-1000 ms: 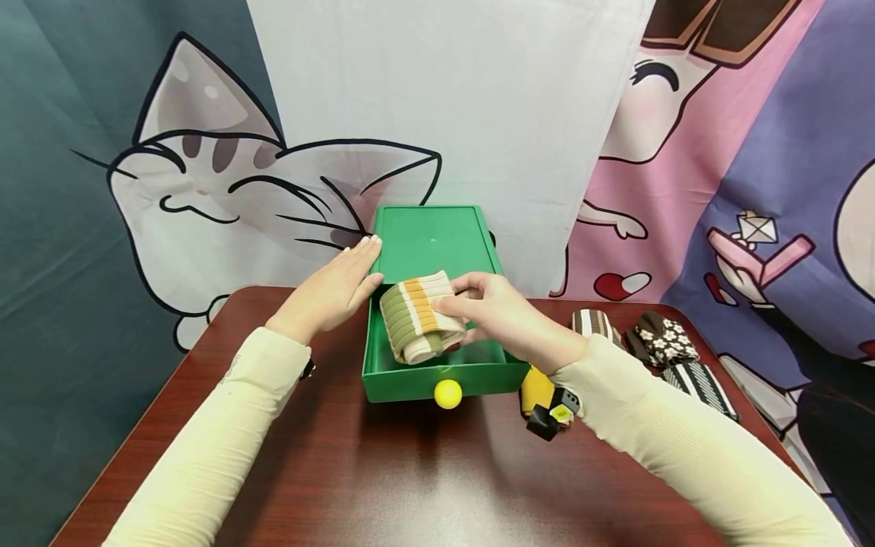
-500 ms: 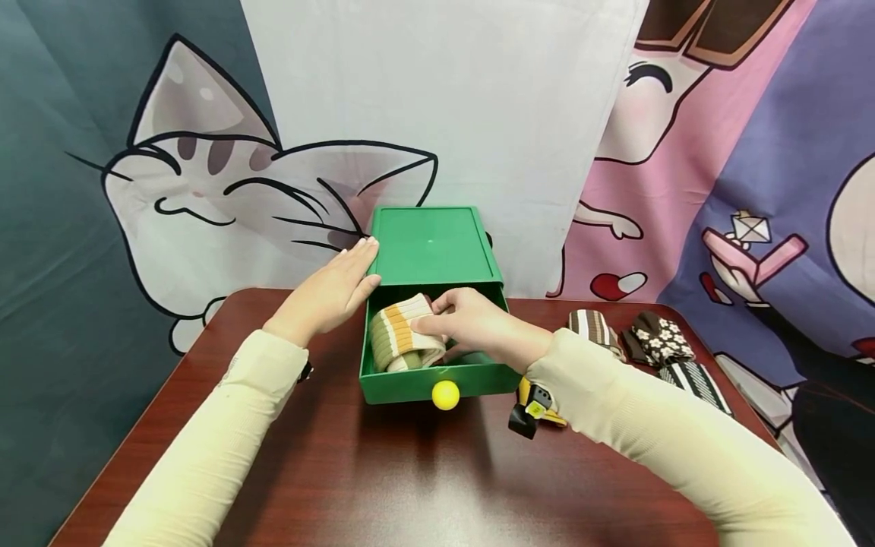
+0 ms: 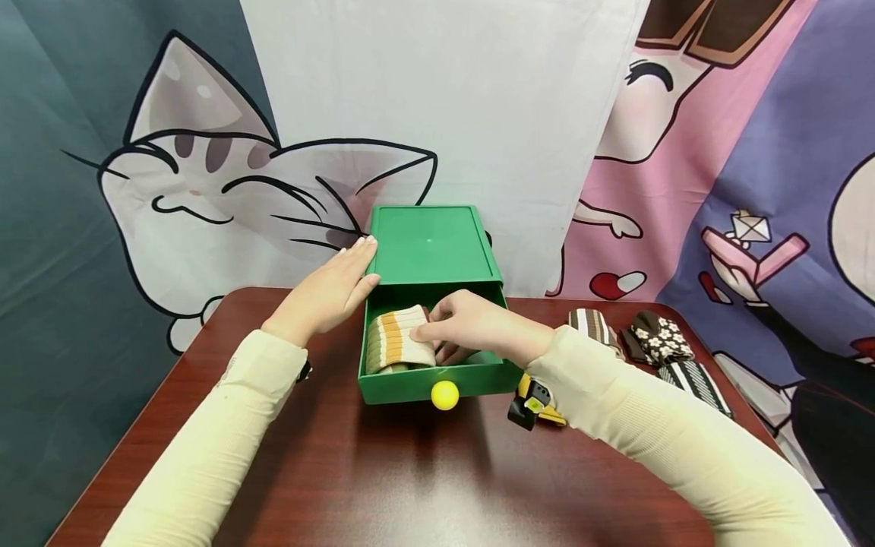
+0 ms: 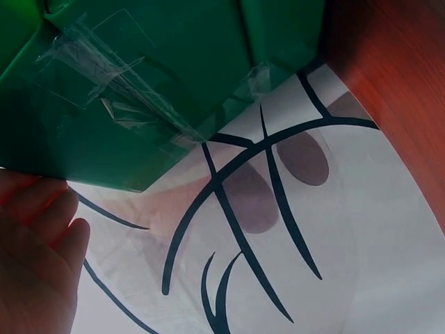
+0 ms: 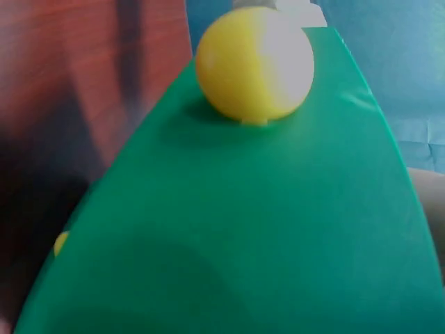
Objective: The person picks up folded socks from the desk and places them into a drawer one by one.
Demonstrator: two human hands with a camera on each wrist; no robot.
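Note:
A green box (image 3: 435,245) stands on the table with its drawer (image 3: 403,389) pulled out, a yellow ball knob (image 3: 445,395) on the front. Inside the drawer's left part lies a rolled pair of ribbed socks (image 3: 395,338), striped green, white and orange. My right hand (image 3: 481,327) reaches in and holds the socks at their right side, thumb on top; its other fingers are partly hidden. Fingers straight, my left hand (image 3: 328,292) rests against the box's left side. The right wrist view is filled by the drawer front (image 5: 243,209), so the hand is out of sight there.
At the right of the table lie rolled socks: brown-striped (image 3: 593,328), floral (image 3: 661,336) and black-and-white (image 3: 696,386). A yellow item (image 3: 551,415) is partly hidden under my right wrist. Behind the table hangs a printed cloth (image 3: 478,106).
My right hand has lowered the striped socks into the drawer and to the left, where they now lie flatter. My left hand has stayed at the box's side.

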